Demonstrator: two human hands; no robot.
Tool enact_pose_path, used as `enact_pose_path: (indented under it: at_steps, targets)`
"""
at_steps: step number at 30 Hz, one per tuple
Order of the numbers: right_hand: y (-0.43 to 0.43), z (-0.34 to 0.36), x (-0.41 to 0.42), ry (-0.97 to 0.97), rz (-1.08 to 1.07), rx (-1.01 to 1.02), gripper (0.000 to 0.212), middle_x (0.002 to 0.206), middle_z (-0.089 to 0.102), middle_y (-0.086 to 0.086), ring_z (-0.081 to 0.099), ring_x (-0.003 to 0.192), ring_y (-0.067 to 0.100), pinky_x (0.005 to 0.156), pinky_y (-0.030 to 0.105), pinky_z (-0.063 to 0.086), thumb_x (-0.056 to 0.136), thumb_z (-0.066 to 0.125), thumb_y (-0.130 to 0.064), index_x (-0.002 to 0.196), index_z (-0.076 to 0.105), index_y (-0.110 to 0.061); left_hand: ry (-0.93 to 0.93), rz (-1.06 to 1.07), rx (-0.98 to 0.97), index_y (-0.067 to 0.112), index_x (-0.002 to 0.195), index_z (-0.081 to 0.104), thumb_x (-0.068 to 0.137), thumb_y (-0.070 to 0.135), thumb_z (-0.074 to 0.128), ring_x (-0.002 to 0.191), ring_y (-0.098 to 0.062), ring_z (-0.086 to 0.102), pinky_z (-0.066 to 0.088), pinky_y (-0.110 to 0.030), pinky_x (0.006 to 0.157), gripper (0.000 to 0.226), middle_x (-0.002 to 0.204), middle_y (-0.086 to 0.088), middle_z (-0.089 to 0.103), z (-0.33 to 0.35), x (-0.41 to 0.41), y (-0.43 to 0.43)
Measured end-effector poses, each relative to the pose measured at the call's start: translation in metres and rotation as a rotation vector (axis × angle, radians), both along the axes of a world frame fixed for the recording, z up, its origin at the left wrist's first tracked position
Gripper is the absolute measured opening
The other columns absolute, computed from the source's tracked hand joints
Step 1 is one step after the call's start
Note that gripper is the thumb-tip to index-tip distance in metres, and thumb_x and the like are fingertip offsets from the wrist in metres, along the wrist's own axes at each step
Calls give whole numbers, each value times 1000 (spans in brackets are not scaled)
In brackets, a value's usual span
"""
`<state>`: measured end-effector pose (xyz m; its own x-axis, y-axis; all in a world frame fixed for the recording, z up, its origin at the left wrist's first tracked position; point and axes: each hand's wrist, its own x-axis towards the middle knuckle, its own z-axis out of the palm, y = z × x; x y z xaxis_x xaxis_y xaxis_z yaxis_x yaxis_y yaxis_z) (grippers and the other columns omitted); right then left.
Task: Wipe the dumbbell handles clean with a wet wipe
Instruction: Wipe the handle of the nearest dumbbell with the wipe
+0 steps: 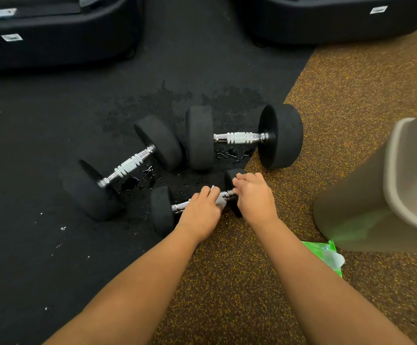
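Gripping a white wipe point(219, 198), left hand point(200, 212) rubs chrome handle point(180, 206); right hand point(253, 195) clasps black end.

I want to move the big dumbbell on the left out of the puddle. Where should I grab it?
Grip the big left dumbbell by its knurled chrome handle, coming from above with the palm across the bar. It lies flat and diagonal, both black heads on the floor, so the bar sits raised and bare. Water beads lie just beside it.

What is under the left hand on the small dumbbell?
Under the left hand a white wipe sticks out against the chrome handle. The middle of the handle is covered.
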<state>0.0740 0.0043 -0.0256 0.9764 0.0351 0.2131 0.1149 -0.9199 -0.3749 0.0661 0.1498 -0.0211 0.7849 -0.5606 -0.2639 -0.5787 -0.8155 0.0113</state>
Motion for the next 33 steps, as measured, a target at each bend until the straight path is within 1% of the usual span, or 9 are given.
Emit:
enact_pose_path:
  at_steps: [4, 9, 12, 17, 19, 23, 26, 30, 33]
  targets:
    - [1, 0, 1, 13, 6, -2, 15, 91, 68, 9, 56, 80, 30, 64, 32, 50, 75, 70, 1, 89, 72, -5, 27, 25, 49, 8, 122, 60, 96, 18, 46, 116, -28, 37, 42, -36, 88, 32, 127, -9, 37, 10, 5, 13]
    - [1, -2, -2, -26, 8, 21, 23, 95, 67, 13, 58, 82, 33, 64, 36, 53, 71, 71, 5, 93, 69, -2, 36, 67, 105, 9, 114, 62, 95, 13, 48, 111, -28, 43, 44, -37, 87, 25, 121, -9, 43, 22, 8, 22]
    - [3, -7, -4, -31, 19, 39, 30, 105, 64, 15, 56, 92, 34, 74, 37, 52, 75, 68, 5, 104, 66, 0, 42, 141, 120, 8, 116, 59, 94, 9, 48, 112, -28, 46, 46, -37, 89, 25, 121, -10, 45, 25, 9, 24]
    - [3, -9, -6, -44, 44, 47, 32, 112, 60, 18, 54, 103, 35, 89, 41, 51, 81, 65, 1, 112, 61, 3, 29, 214, 207, 5, 120, 53, 91, 4, 49, 109, -31, 55, 46, -38, 88, 29, 119, -14, 53, 24, 12, 28]
    - [2, -12, -6, -39, 47, 47, 32, 118, 58, 19, 51, 110, 35, 95, 42, 48, 84, 62, 0, 115, 59, 3, 35, 202, 256, 4, 121, 52, 91, 5, 49, 109, -32, 57, 44, -39, 91, 30, 120, -15, 56, 22, 15, 28]
    - [3, -19, -4, 21, 52, 70, 38, 132, 51, 19, 41, 129, 36, 108, 46, 35, 86, 58, 2, 124, 54, 2, 15, 161, 322, 7, 120, 51, 91, 9, 49, 108, -30, 60, 37, -39, 96, 29, 118, -11, 61, 21, 19, 26]
    - [2, -23, -3, 33, 65, 91, 40, 136, 48, 19, 36, 132, 36, 110, 47, 32, 88, 54, 3, 128, 50, 2, 53, 186, 274, 6, 122, 48, 90, 4, 50, 109, -31, 61, 39, -39, 94, 32, 119, -12, 62, 23, 23, 27]
    - [2, -23, -3, 54, 81, 64, 42, 140, 44, 19, 31, 135, 36, 113, 42, 23, 94, 45, -14, 132, 45, 2, 92, 199, 207, 5, 122, 44, 88, 0, 49, 107, -35, 61, 43, -39, 89, 34, 118, -15, 61, 24, 25, 26]
    - [4, -23, -2, 70, 91, 32, 46, 141, 42, 20, 31, 135, 38, 113, 44, 23, 93, 43, -17, 134, 43, 3, 55, 145, 244, 6, 119, 45, 88, 2, 48, 103, -33, 63, 41, -38, 89, 31, 115, -13, 63, 22, 25, 33]
